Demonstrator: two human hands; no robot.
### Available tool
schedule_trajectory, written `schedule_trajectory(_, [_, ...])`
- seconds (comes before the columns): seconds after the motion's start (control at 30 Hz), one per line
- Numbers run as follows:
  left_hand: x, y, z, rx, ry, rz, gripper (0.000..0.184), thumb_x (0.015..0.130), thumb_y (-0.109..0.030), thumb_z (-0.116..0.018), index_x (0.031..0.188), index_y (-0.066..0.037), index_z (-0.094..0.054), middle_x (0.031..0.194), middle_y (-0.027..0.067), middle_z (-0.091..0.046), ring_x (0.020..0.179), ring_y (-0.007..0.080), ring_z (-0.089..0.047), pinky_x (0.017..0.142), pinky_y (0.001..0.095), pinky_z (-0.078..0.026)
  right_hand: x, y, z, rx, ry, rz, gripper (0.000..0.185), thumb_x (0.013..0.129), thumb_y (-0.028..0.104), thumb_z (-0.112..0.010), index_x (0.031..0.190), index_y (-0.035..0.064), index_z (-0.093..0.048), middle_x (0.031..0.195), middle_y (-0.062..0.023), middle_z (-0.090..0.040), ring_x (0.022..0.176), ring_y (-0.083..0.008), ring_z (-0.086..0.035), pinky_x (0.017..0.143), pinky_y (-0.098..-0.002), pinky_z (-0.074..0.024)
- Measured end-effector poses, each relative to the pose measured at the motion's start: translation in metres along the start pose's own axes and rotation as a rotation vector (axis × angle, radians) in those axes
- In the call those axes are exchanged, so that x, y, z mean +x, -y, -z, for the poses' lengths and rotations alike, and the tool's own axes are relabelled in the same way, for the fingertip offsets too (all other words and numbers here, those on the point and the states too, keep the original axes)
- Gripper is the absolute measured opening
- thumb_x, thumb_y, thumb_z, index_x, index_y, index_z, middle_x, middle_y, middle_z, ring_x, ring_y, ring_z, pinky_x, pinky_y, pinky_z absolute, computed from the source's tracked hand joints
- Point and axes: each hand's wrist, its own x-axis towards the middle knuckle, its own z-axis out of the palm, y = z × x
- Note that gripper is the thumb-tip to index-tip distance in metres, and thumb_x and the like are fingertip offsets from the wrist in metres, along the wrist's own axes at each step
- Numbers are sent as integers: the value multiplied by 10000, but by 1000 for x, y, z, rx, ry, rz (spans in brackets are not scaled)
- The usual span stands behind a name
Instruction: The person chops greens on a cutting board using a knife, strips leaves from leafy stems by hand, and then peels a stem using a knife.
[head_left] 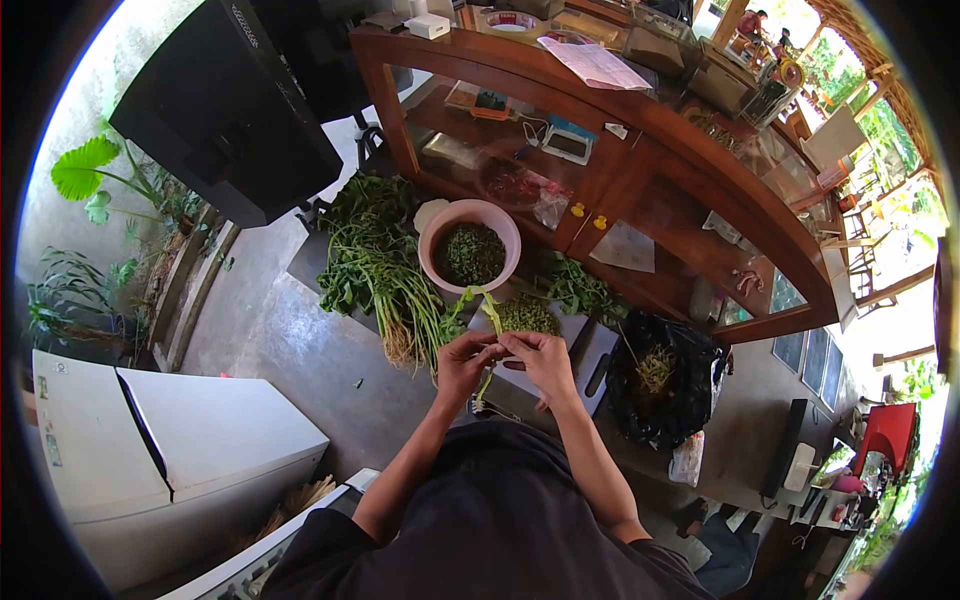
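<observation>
My left hand and my right hand meet in front of me, fingers pinched on one green leafy stem. Its pale leaves rise above my fingers and its lower end hangs beneath them. Just beyond stands a pink bowl with chopped greens in it. To the left lies a large heap of leafy greens with pale roots toward me. Small green pieces rest on a white cutting board, partly hidden behind my right hand.
A black plastic bag with root scraps sits at the right. More leafy greens lie right of the bowl. Behind stands a wooden glass-door cabinet. A white fridge is at the lower left.
</observation>
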Motion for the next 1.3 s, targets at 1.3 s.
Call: schedule_trajectory(1.3, [3,11,-21,-200,34,166,175,1017,-188,-536,944,-48,-611,857,-15,-624,774,57,-573,720,241,-477,6,-32,5,-650,-158,875,91,878,0,-651,918,-10,-569,843,-133,-599,694,-298,-637,598,-366,-511])
